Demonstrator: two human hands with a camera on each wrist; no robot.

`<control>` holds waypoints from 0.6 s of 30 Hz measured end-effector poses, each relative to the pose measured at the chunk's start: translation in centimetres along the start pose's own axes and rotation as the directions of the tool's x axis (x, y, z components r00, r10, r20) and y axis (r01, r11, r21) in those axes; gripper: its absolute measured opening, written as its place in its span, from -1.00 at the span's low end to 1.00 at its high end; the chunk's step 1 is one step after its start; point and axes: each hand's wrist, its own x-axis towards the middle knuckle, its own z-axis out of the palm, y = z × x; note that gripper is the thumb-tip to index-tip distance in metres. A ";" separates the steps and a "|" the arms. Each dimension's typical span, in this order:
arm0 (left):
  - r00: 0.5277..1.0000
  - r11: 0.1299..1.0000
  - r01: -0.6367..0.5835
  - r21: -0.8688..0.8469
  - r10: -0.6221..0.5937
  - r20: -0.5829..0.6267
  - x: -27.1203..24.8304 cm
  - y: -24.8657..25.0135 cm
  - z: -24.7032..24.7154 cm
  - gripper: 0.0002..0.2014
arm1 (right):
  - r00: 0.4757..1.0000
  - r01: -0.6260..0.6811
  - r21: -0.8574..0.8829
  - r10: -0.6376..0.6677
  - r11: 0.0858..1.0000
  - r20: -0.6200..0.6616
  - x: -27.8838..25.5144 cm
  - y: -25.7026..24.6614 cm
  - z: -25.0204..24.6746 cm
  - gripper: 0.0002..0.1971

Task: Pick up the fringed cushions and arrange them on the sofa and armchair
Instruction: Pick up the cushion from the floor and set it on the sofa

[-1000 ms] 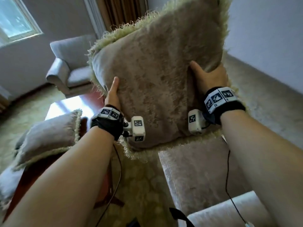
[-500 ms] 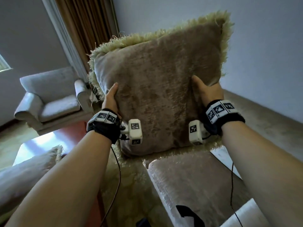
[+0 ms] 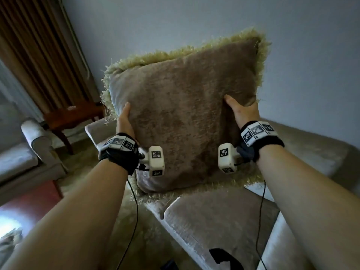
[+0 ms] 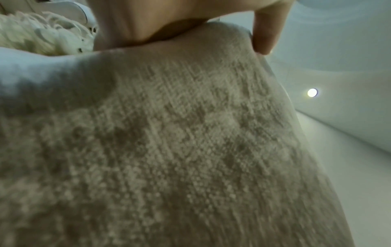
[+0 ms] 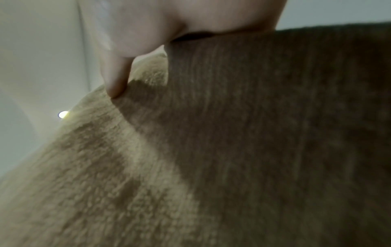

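A large tan fringed cushion (image 3: 183, 114) is held upright in the air above the beige sofa (image 3: 220, 221). My left hand (image 3: 124, 119) grips its left edge, thumb on the front face, fingers hidden behind. My right hand (image 3: 238, 110) grips its right edge the same way. In the left wrist view the thumb (image 4: 268, 33) presses the cushion (image 4: 169, 150) fabric. The right wrist view has my thumb (image 5: 115, 80) pressing into the cushion (image 5: 232, 150). The grey armchair (image 3: 29, 152) stands at the left.
A dark wooden side table (image 3: 72, 115) stands between armchair and sofa, below brown curtains (image 3: 39, 55). A red-brown coffee table (image 3: 27, 203) lies at lower left, with the edge of another fringed cushion (image 3: 8, 242) on it. A plain wall is behind the sofa.
The view has turned right and up, from the armchair and coffee table toward the sofa. Both hands keep the same grip, and the cushion now hangs over the sofa seat.
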 end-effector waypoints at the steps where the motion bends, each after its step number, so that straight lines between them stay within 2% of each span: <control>1: 1.000 1.000 0.019 0.007 -0.019 0.018 0.9 -0.7 0.6 -0.15 | 1.000 0.002 -0.012 -0.002 1.000 -0.017 0.4 0.2 -0.4 0.09; 4: 0.993 0.994 0.086 0.061 -0.091 0.071 3.4 -3.3 2.6 -0.03 | 0.998 -0.009 -0.064 0.005 0.998 -0.063 2.4 0.7 -1.6 0.09; 7: 0.983 0.984 0.137 0.111 -0.149 0.108 5.3 -5.8 5.1 -0.07 | 0.995 -0.033 -0.058 0.028 0.998 -0.100 5.2 1.7 -2.5 0.12; 10: 0.985 0.977 0.156 0.147 -0.164 0.047 9.6 -9.4 6.9 0.10 | 0.992 -0.061 -0.041 0.056 0.997 -0.117 8.2 3.3 -3.3 0.13; 12: 0.984 0.972 0.161 0.174 -0.172 0.049 11.9 -11.7 8.3 0.10 | 0.990 -0.089 -0.035 0.084 0.995 -0.116 10.4 4.3 -3.9 0.14; 18: 0.949 0.932 0.290 0.219 -0.310 0.060 15.1 -16.4 13.7 0.19 | 0.979 -0.132 -0.044 0.124 0.990 -0.161 16.6 6.6 -5.5 0.19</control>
